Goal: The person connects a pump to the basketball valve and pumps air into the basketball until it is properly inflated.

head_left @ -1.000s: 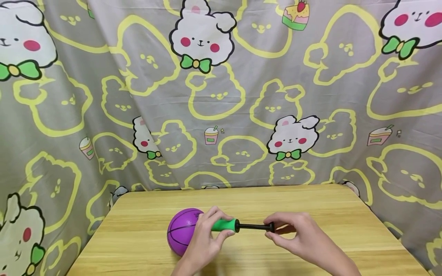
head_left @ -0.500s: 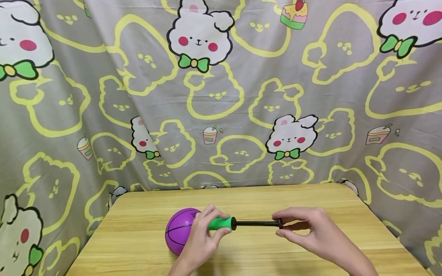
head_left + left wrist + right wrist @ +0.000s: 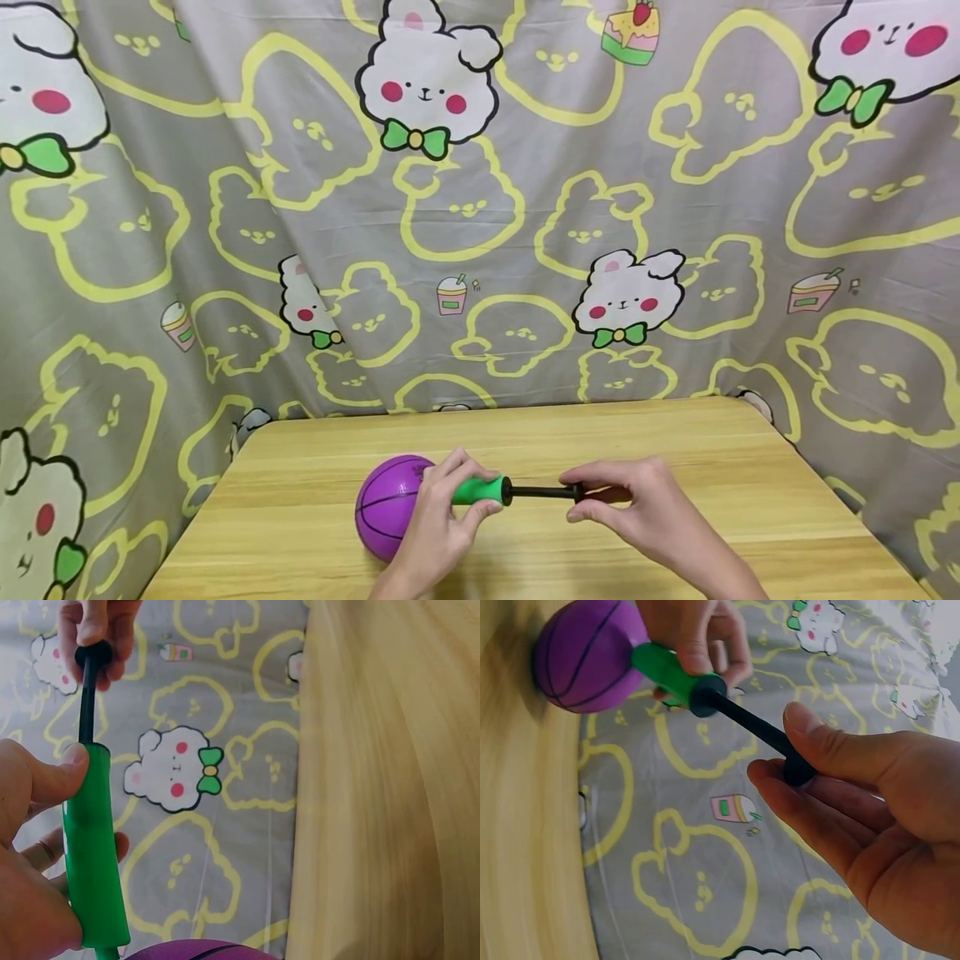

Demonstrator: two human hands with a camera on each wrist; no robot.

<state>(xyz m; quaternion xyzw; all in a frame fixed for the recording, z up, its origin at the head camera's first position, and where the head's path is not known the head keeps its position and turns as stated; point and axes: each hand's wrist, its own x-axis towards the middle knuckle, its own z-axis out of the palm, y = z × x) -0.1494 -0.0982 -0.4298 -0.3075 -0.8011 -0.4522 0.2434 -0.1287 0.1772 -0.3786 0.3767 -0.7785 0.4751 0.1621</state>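
Observation:
A small purple ball with black seam lines rests on the table. Against its right side, in the right wrist view, sits the tip end of a green hand pump. My left hand grips the pump's green barrel, thumb on one side and fingers round the other. Out of the barrel's far end runs a black rod, partly drawn out. My right hand pinches the black handle at the rod's end between thumb and fingers. The left hand hides part of the ball in the head view.
The wooden table spreads under the ball and both hands. A grey curtain printed with cartoon rabbits hangs behind it and along both sides.
The right hand pulled the pump handle further out to the right, then moved it back left, so less rod shows now. The left hand still grips the barrel by the ball.

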